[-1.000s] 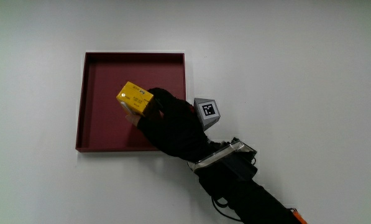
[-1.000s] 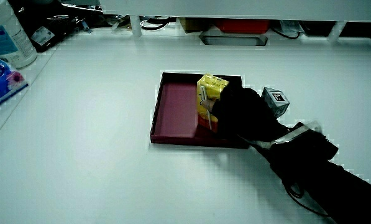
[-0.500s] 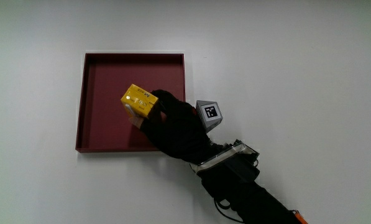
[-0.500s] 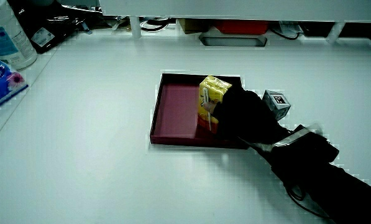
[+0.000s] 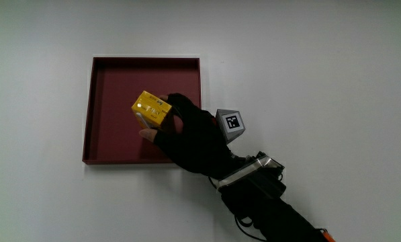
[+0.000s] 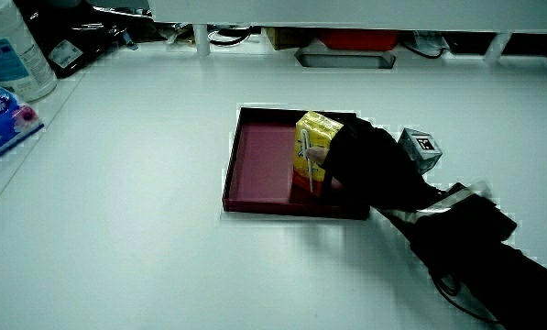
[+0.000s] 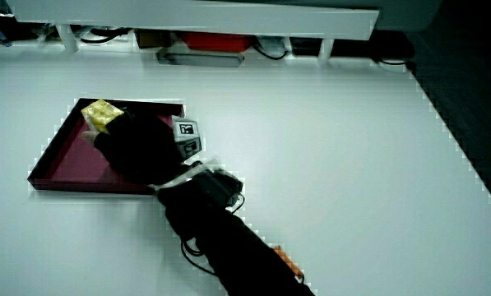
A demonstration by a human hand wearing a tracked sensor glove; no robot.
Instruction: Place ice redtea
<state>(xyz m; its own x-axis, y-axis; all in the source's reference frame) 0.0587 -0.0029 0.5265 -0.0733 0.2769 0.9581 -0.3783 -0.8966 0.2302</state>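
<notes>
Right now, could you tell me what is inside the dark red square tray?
The dark red square tray holds one yellow drink carton, upright and gripped by the black-gloved hand. The hand covers the tray's corner nearest the person.

Red tray (image 5: 99, 107) on white table (image 5: 321, 81)

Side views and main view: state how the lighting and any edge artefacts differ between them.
Main view: even, neutral light, table white, faint shadow along the tray, yellow carton crisp in the hand. Both side views: bluish cast, jagged outline along the tray, and the hand a featureless black mass.
</notes>
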